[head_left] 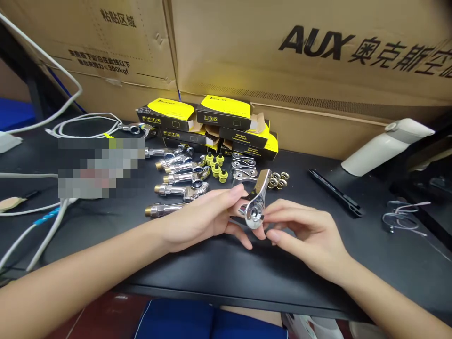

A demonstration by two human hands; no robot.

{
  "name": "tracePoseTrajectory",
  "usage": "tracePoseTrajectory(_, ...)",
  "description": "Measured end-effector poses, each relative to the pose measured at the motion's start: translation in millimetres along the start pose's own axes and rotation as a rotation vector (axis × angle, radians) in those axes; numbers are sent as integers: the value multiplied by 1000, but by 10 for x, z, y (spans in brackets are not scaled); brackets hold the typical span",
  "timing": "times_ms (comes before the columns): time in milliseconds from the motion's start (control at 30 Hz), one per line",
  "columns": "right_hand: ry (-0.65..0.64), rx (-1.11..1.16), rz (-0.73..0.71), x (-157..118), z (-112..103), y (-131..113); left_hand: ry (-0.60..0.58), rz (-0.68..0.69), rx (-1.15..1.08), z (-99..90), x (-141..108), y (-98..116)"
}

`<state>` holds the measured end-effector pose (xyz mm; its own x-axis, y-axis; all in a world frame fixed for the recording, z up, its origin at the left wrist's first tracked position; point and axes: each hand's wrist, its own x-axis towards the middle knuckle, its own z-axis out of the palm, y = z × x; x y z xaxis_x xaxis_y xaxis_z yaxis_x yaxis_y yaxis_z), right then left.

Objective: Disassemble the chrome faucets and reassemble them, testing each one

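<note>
My left hand [215, 214] is closed around a chrome tap [254, 212], held above the front of the desk with its round, hollow end towards me and a flat lever pointing up. My right hand [307, 230] is curled beside the tap, fingertips close together at its round end; whatever they pinch is hidden. Left of the hands lie several chrome tap bodies [181, 190] with brass threaded ends. Beyond the hands stand several yellow-and-black valve cartridges [222, 176], a few chrome lever handles [244, 175] and several small metal rings [281, 183].
Yellow-and-black boxes [226, 113] are stacked at the back against a large carton [226, 47]. To the right are a white bottle [377, 146], a black pen-like tool [335, 193] and eyeglasses [402, 219]. White cables [52, 235] and a blurred-out patch lie left.
</note>
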<state>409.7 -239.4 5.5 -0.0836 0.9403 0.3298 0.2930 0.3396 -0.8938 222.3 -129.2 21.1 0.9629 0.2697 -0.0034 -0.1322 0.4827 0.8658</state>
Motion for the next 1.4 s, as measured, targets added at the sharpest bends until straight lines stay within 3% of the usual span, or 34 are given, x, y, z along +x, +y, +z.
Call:
tracePoseTrajectory(333,-13,-30,-22,2,41,-9,-41,-63,-16,-13,-4,-2)
tracePoseTrajectory(733,-158,199,132,0,-18,3,-46,-97,17,5,-1,-7)
tracePoseTrajectory(1000,-112,181,169,-12,-20,-22,-51,-30,-9,-39,9,-33)
tracePoseTrajectory(1400,-25,305,230,-3,15,16,-19,-45,-20,-37,25,-64)
